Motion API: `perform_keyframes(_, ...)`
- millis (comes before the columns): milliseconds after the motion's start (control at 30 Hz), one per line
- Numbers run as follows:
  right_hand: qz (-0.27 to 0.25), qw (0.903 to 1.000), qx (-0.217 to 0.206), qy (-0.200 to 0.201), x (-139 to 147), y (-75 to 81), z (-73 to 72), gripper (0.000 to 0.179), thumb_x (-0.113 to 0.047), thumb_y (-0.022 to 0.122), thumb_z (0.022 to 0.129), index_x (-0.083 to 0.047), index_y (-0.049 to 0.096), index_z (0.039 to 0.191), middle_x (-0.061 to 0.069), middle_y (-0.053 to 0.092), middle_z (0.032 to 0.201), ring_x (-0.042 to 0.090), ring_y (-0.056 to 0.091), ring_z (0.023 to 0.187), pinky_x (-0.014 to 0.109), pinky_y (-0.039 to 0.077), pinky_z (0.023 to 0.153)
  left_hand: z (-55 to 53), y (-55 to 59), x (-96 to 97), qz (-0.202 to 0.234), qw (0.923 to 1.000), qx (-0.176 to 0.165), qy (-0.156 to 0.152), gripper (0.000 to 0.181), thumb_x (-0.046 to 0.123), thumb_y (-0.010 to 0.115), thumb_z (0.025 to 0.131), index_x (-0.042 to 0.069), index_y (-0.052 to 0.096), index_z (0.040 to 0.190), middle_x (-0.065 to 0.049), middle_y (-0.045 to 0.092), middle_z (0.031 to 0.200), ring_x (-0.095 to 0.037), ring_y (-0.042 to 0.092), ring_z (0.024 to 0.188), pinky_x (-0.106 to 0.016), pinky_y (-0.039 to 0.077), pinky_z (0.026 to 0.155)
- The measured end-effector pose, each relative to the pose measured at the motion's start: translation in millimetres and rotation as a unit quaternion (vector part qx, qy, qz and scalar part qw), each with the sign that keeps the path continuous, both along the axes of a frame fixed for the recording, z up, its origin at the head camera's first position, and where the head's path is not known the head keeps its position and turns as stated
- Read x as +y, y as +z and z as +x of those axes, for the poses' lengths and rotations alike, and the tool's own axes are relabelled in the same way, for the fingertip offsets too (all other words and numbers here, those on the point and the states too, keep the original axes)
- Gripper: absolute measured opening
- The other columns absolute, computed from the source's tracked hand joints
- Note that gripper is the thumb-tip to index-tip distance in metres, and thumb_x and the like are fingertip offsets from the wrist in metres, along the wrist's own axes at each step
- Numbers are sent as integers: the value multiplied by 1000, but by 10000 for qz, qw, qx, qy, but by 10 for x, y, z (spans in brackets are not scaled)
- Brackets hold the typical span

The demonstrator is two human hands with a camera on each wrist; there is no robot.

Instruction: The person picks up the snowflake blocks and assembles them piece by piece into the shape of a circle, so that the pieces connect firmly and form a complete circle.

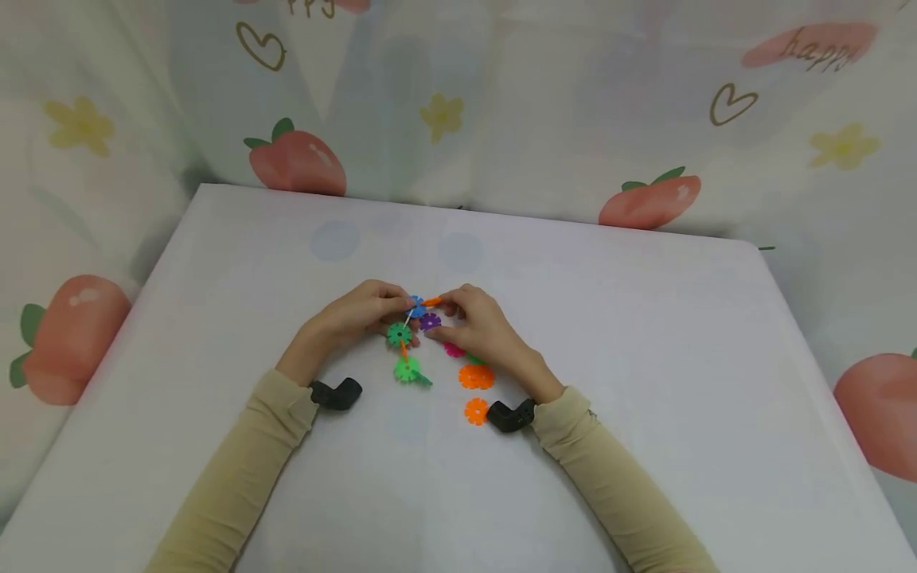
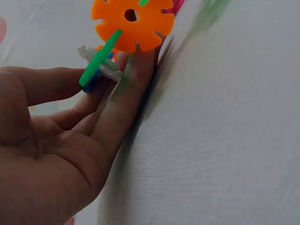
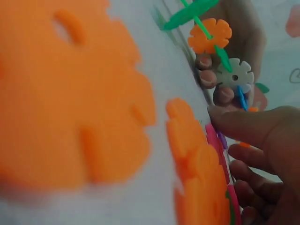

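A chain of notched plastic snowflake discs hangs from my left hand point(image 1: 361, 309), whose thumb and fingers pinch it around the blue disc point(image 1: 416, 306). Below the blue one come a white disc point(image 3: 234, 77) seen edge-on from the head, a dark green disc point(image 1: 398, 334), an orange disc point(image 2: 131, 26) and a light green disc point(image 1: 407, 369). An orange disc point(image 1: 433, 302) sticks out to the blue disc's right. Fingertips of my right hand point(image 1: 481, 320) are at its edge, with the thumb spread apart, close by a purple disc point(image 1: 430, 321).
Beneath and beside my right hand lie a pink disc point(image 1: 454, 349) and overlapping orange discs point(image 1: 476, 376). Another orange disc point(image 1: 476, 411) lies nearer, beside the black wrist camera point(image 1: 512, 416). The white table point(image 1: 645, 358) meets a printed curtain point(image 1: 530, 119) at its back.
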State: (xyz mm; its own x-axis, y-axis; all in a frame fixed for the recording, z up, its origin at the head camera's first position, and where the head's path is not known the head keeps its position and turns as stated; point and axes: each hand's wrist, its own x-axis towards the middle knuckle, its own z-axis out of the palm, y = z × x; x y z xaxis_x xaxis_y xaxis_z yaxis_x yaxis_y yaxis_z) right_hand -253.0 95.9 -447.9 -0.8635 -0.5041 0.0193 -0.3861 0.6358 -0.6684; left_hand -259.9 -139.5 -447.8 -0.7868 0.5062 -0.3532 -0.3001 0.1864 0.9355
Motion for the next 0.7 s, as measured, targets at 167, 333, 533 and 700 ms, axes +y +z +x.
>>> perform_keyframes(167,113,9996,-211,-141,12,33,13,32,-25,85,86,-3,74,106,8,60,92,22,53,87,30,46,76,13,44,9,-40,10000,10,6,31,17,50,109,-11,62,114,-16,75,98,-24,78,85,-29,61,81)
perform_keyframes(333,56,9982,-549,-254,129,77,-36,27,-20,81,90,-3,69,106,9,65,93,21,57,85,29,49,75,41,72,38,-249,9994,216,73,29,16,52,108,-8,63,120,-20,76,98,-24,78,85,-27,57,87)
perform_keyframes(533,-400,9954,-651,-584,262,101,-96,16,-12,73,95,-4,65,107,11,73,98,23,68,90,35,57,85,63,97,69,-425,9978,474,159,35,18,52,107,-2,58,136,-19,75,102,-23,76,90,-34,50,101)
perform_keyframes(700,-788,9917,-650,-784,326,108,-125,21,-12,71,96,-5,68,116,9,75,94,23,70,91,33,56,86,55,84,111,-661,9949,726,248,33,19,56,106,0,65,132,-15,76,98,-22,70,95,-31,48,90)
